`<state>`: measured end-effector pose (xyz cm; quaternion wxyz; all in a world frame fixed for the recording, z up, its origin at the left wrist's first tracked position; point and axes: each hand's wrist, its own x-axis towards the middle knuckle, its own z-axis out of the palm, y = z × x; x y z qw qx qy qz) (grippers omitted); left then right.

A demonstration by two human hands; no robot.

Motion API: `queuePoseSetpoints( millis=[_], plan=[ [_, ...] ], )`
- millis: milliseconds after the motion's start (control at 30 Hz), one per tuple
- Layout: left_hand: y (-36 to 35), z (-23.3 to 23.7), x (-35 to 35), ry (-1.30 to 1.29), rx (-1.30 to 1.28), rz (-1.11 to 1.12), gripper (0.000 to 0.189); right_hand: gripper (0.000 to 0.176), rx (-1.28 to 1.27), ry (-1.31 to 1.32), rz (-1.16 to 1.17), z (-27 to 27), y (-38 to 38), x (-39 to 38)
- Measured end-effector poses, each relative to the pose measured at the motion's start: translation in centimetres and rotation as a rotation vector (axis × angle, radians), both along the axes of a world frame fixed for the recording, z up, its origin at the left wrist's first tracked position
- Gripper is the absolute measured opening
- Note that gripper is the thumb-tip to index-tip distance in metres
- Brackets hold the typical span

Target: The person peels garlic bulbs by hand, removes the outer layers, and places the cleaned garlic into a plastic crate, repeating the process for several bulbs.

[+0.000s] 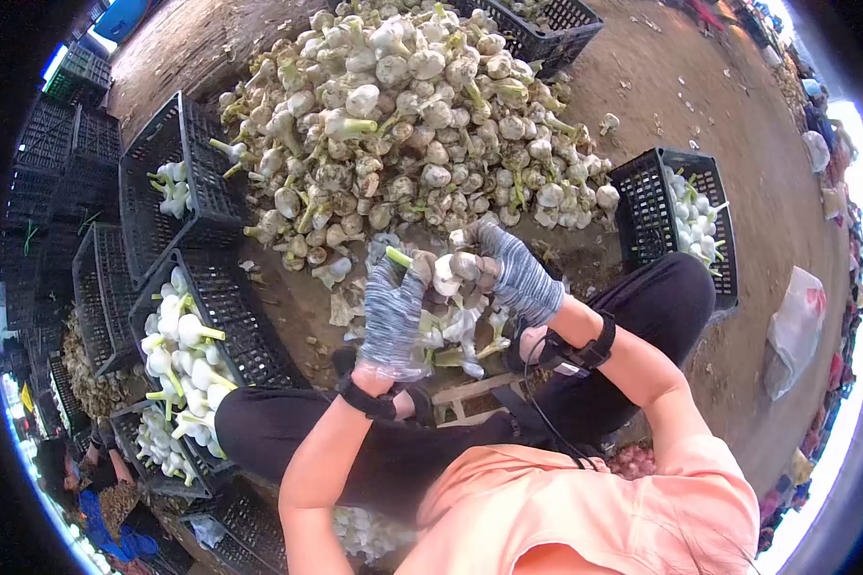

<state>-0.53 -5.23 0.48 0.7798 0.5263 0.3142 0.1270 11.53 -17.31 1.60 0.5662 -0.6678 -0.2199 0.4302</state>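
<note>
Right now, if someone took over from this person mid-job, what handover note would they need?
The left hand, gloved, has its grip shut on a bulb near the green stem.
The right hand, gloved, has its grip shut on the same bulb from the other side.
A pile of soiled bulbs lies on the ground ahead, and loose skins lie under the hands.
Done: clean white bulbs sit in the left crate and the right crate.
Left: the bulb in hand and the large pile.
</note>
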Motion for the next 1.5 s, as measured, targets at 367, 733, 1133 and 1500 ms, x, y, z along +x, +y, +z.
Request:
queuePoseSetpoints(
  millis=[367, 733, 1133, 1500],
  plan=[
    [-0.1, -2.2, 0.1, -0.002, 0.013, -0.026, 0.028, 0.027, -0.019, 0.233, -0.028, 0.1, 0.0, 0.2],
    [-0.4, -2.1, 0.2, -0.062, -0.066, -0.004, 0.025, 0.030, 0.117, 0.000, 0.081, -1.5, -0.8, 1.1],
    [-2.1, -1.7, 0.9, 0.282, -0.197, -0.180, 0.037, 0.021, 0.123, 0.807, -0.176, -9.3, -4.3, 4.4],
    [-2.2, -3.7, -0.3, 0.187, -0.106, -0.319, 0.023, 0.035, 0.651, 0.458, -1.037, -12.6, -11.7, 15.3]
  ],
)
